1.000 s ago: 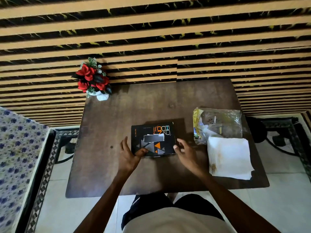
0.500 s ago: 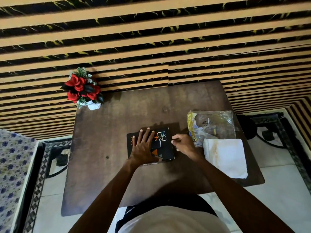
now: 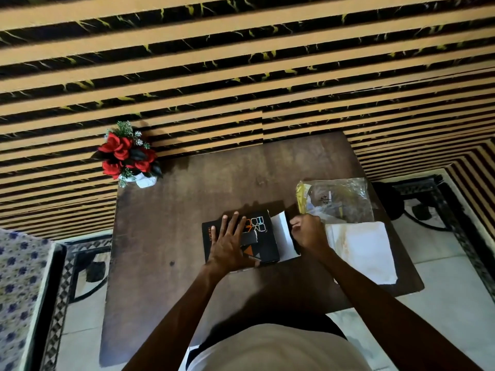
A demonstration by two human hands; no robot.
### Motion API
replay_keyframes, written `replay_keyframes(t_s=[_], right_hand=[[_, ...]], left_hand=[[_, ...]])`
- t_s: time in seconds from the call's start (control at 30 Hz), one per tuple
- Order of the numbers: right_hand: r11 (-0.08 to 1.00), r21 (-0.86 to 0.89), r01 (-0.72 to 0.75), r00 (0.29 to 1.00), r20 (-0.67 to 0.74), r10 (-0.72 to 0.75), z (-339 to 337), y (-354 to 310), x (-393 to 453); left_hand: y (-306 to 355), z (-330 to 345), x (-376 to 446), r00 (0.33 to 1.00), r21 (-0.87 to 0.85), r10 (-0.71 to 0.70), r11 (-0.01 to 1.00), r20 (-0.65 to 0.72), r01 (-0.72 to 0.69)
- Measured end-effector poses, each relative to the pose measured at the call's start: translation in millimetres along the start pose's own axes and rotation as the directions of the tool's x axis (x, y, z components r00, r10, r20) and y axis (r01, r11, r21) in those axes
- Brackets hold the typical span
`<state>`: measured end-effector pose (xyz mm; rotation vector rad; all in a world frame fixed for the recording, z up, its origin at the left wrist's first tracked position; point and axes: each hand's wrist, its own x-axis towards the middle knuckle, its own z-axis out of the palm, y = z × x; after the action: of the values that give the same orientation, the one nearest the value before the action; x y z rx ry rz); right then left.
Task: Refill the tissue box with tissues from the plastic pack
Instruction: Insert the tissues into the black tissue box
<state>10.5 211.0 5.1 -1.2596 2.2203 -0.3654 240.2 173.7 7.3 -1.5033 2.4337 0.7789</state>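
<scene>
A flat black tissue box [image 3: 263, 243] with orange and grey triangles lies in the middle of the brown table [image 3: 166, 226]. My left hand [image 3: 229, 246] lies flat on its top, fingers spread, pressing it down. My right hand [image 3: 308, 232] grips the box's right end flap [image 3: 282, 236], which stands swung open with its white inside showing. To the right lies a stack of white tissues [image 3: 361, 250]. Behind the stack sits the crumpled clear plastic pack [image 3: 337, 200] with a yellow edge.
A small white pot of red artificial flowers [image 3: 128, 158] stands at the table's far left corner, against the striped wall. A patterned blue and white cushion [image 3: 18, 285] is at the left. Dark metal chair frames [image 3: 417, 207] stand on the tiled floor on both sides.
My left hand moved from the box's near edge onto its top. My right hand went to the box's right end and pulled the flap open.
</scene>
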Motion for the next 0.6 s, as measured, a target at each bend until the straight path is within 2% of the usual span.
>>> replay_keyframes(t_s=[0.07, 0.27, 0.33, 0.47, 0.53, 0.6], right_hand=[[0.998, -0.049, 0.042, 0.999, 0.023, -0.041, 2, 1, -5], [0.977, -0.209, 0.037, 0.986, 0.164, -0.002, 17, 3, -19], [0.987, -0.159, 0.005, 0.982, 0.185, 0.025, 22, 9, -20], [0.999, -0.047, -0.019, 0.978, 0.205, 0.028, 31, 20, -21], [0.999, -0.013, -0.049, 0.982, 0.18, 0.051, 36, 26, -25], [0.998, -0.018, -0.058, 0.987, 0.15, 0.06, 41, 31, -28]], left_hand=[[-1, -1, 0, 1.0, 0.008, 0.004, 1.0, 0.006, -0.004], [-6, -10, 0, 0.998, 0.118, 0.004, 0.993, 0.061, -0.011], [-6, -15, 1, 0.998, 0.131, 0.007, 0.991, 0.066, -0.015], [7, -17, 3, 0.995, 0.008, 0.094, 0.996, -0.015, -0.094], [18, -11, 4, 0.991, 0.051, 0.133, 0.99, -0.005, -0.133], [28, -6, 5, 0.993, 0.088, 0.114, 0.99, 0.005, -0.114]])
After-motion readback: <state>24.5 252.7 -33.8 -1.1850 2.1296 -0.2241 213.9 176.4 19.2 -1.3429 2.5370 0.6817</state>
